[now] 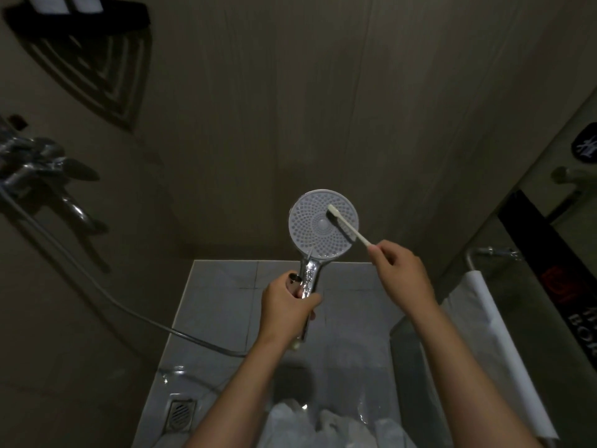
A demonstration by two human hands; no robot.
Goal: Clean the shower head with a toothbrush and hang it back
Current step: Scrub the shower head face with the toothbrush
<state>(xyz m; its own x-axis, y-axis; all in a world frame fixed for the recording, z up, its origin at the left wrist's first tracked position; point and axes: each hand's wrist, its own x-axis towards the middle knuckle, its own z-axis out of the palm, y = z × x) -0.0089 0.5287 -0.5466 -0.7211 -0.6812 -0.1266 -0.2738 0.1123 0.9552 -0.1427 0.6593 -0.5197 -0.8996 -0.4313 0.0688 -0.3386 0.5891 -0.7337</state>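
Your left hand [287, 295] grips the shower head [323, 224] by its handle, face towards you. Your right hand [400, 273] pinches the toothbrush [347, 228] — its shaft slants from near right up to the face's centre, bristles touching.

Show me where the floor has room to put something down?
Bare floor tiles lie between the wall and the left hand. Nearer, it is crowded: the drain, hose and crumpled plastic.

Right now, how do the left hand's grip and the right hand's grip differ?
The left hand wraps its fingers round the handle of the shower head; the right hand pinches the end of the toothbrush. The left hand sits lower; the right hand reaches higher, beside the spray face. Both hold something.
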